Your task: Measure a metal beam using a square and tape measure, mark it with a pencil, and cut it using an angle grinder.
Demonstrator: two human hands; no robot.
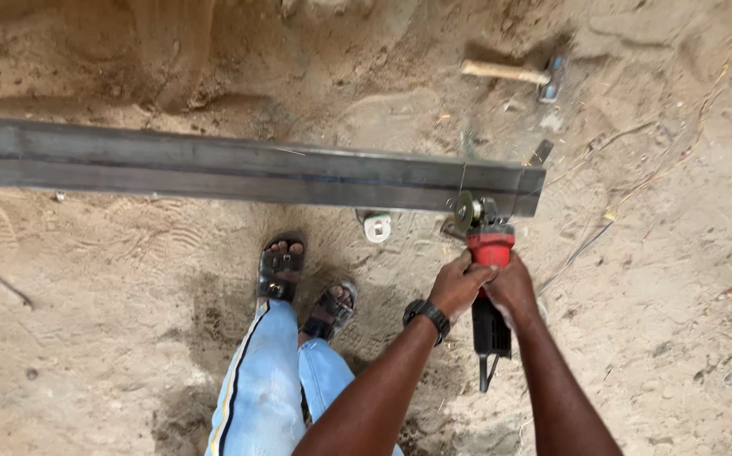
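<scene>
both hands, left hand (459,283) and right hand (512,287), grip red angle grinder (489,253), disc at steel beam (239,173) end; hammer (514,74) at 1 o'clock

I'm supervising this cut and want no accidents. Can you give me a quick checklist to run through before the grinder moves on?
1. Both hands on the angle grinder: ok, left hand and right hand share the grip.
2. Disc at the steel beam near its end: ok.
3. Feet protected: not ok, open sandals.
4. Gloves: not ok, bare hands.
5. Cord routing: cannot tell.
6. Hammer away from the cut: ok.
</scene>
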